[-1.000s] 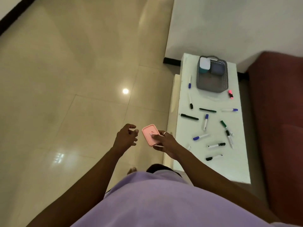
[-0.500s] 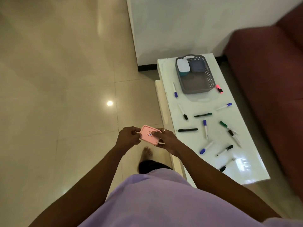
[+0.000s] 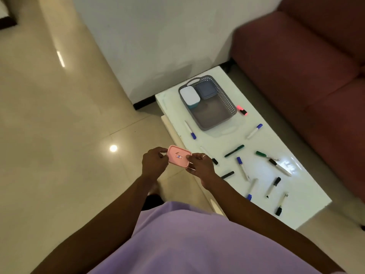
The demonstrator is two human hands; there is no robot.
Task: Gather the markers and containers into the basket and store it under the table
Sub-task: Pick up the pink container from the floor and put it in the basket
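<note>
A small pink container (image 3: 178, 155) with a label on its lid is held between both hands, off the left side of the white table (image 3: 262, 171), over the floor. My left hand (image 3: 154, 162) grips its left end and my right hand (image 3: 199, 165) its right end. At the table's far end stands a grey basket (image 3: 221, 119) holding a white-lidded container (image 3: 190, 95) and a blue-grey one (image 3: 206, 89). Several markers lie scattered on the table, among them a green one (image 3: 234, 150) and a blue-capped one (image 3: 254, 131). A pink highlighter (image 3: 242, 110) lies right of the basket.
A dark red sofa (image 3: 308, 72) runs along the table's right side. A white wall (image 3: 158, 36) stands behind the table's far end. Glossy beige floor tiles (image 3: 59, 155) spread to the left. My purple shirt fills the bottom of the view.
My left hand came in and took the pink container's left end, so both hands hold it. The view swung, turning the table more diagonal in the frame.
</note>
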